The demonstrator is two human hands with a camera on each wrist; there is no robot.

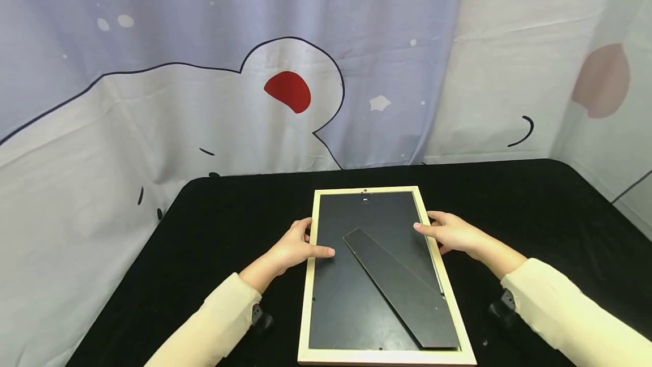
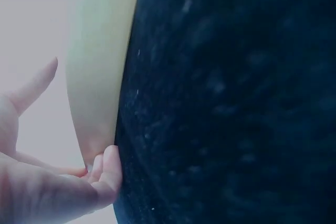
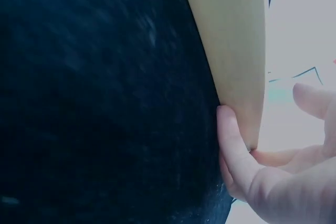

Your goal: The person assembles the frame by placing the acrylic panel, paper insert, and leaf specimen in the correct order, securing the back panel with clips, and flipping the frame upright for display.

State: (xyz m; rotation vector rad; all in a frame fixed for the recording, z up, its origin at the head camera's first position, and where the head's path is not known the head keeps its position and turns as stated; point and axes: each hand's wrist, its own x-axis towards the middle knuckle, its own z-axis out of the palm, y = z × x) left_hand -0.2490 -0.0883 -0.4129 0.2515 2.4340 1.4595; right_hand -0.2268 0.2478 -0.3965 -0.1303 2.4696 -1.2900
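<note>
A picture frame (image 1: 307,310) with pale wooden edges lies back side up, its black backing board (image 1: 333,316) showing. A black easel stand (image 1: 407,293) runs slantwise across the board. My left hand (image 1: 295,251) grips the frame's left side, thumb over the backing and fingers at the outer edge. On the opposite side, a little higher up, my right hand (image 1: 452,234) holds the rim with its thumb on top. Both wrist views show fingertips (image 2: 111,156) (image 3: 226,116) tucked against the frame's side, right by the black cloth.
A black cloth (image 1: 244,214) covers the table beneath the frame. Behind it hangs a blue and white printed curtain (image 1: 382,44). A small hanger (image 1: 365,199) sits at the far end of the backing. Dark wrist devices (image 1: 260,317) show at both sleeves.
</note>
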